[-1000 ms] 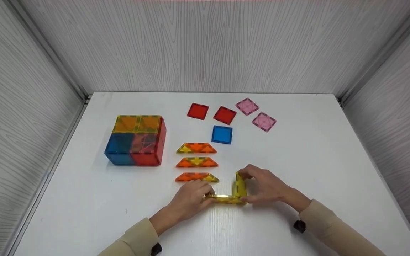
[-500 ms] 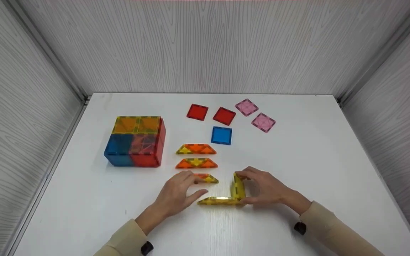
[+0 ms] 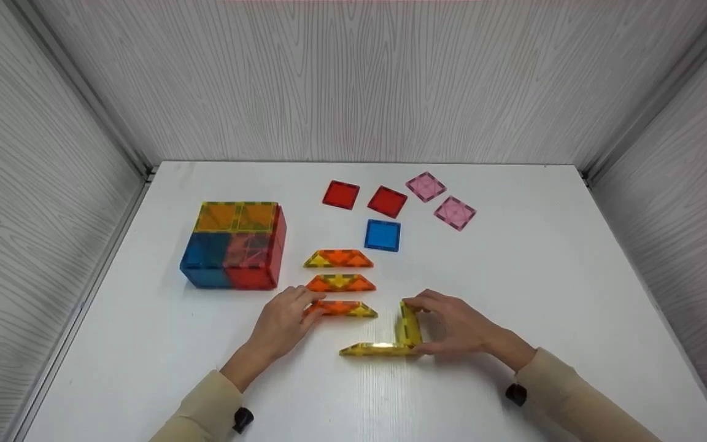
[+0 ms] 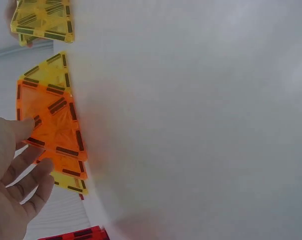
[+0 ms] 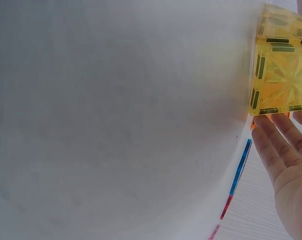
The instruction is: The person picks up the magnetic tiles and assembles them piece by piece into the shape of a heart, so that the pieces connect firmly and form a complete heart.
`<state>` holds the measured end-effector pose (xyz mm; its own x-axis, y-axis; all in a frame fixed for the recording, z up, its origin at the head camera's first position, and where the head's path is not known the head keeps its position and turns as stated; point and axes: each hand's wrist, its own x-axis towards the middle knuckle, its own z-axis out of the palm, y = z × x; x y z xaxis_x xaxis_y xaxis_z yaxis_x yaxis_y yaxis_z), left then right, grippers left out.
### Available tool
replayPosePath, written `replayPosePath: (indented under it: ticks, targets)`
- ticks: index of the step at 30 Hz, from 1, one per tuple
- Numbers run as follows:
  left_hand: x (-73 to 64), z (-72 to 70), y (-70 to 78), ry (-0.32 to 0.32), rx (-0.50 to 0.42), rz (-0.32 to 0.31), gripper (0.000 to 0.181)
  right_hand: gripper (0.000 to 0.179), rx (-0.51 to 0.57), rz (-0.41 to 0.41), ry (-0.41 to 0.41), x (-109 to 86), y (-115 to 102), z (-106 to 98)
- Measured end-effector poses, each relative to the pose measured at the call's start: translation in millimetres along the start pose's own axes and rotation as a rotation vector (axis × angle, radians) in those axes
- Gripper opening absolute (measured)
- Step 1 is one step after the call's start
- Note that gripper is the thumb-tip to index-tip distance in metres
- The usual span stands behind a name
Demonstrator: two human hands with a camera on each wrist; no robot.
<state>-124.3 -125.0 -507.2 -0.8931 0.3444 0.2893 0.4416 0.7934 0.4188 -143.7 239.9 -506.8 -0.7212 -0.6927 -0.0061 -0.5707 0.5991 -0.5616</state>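
Observation:
My left hand (image 3: pixel 280 322) is at the left end of the nearest upright magnetic tile strip (image 3: pixel 344 309), made of orange and yellow triangles. In the left wrist view its thumb lies over an orange tile (image 4: pixel 53 122) while the other fingers reach behind. My right hand (image 3: pixel 461 326) holds a standing yellow square magnetic tile (image 3: pixel 410 325) by its edges, thumb at the near edge and fingertips at the far one. A yellow strip of triangles (image 3: pixel 373 350) meets that square at a corner and stands upright, facing me.
Two more orange and yellow strips (image 3: pixel 339 259) stand behind in a row. A multicoloured tile box (image 3: pixel 237 245) sits at the left. Red tiles (image 3: pixel 341 194), a blue tile (image 3: pixel 382 235) and pink tiles (image 3: pixel 455 213) lie flat farther back. Walls enclose the white table (image 3: pixel 550 258).
My left hand has let go of the yellow strip and moved left and away to the nearest orange and yellow strip. My right hand stays at the yellow square tile.

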Motion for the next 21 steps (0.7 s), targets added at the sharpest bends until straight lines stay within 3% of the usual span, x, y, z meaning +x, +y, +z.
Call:
replayPosePath:
  ticks: [7, 14, 21]
  targets:
    - [11.4, 9.3, 11.0, -0.111, -0.111, -0.034, 0.015, 0.084, -0.009, 0.001, -0.002, 0.0, 1, 0]
    - [23.3, 19.6, 21.7, -0.103, -0.112, 0.093, 0.015, 0.084, -0.004, -0.016, 0.008, 2.7, 0, 0]
    - [31.6, 25.3, 26.2, -0.117, -0.100, 0.147, 0.017, 0.083, 0.000, 0.011, -0.023, 5.4, -4, 1]
